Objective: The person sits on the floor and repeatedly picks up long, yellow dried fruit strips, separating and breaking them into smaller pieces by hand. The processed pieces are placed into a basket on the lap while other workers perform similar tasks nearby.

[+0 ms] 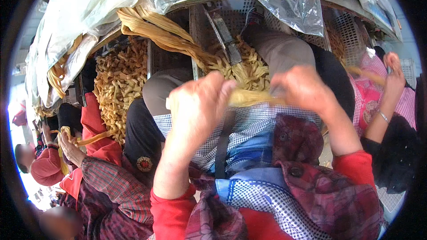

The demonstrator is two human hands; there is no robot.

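Note:
My left hand (pixel 200 101) and my right hand (pixel 298 88) are raised above my lap, both with closed fingers. A pale yellow, pliable strip (pixel 252 97) is stretched between them, blurred by motion. Just beyond my hands, a heap of short, knotted-looking yellow pieces (pixel 248 70) lies below a dark metal blade-like bar (pixel 227 40) fixed at the table. A bundle of long, tan-yellow strips (pixel 160 31) hangs over the table edge towards that heap. My fingertips are partly blurred.
Clear plastic sheeting (pixel 100 3) covers the curved-looking table. To the left is a large heap of knotted yellow-brown pieces (pixel 115 80). Co-workers sit close on both sides; a co-worker's hand (pixel 71 148) holds a strip at left, another's hands (pixel 393 70) are raised at right. Perforated plastic crates (pixel 350 33) stand below.

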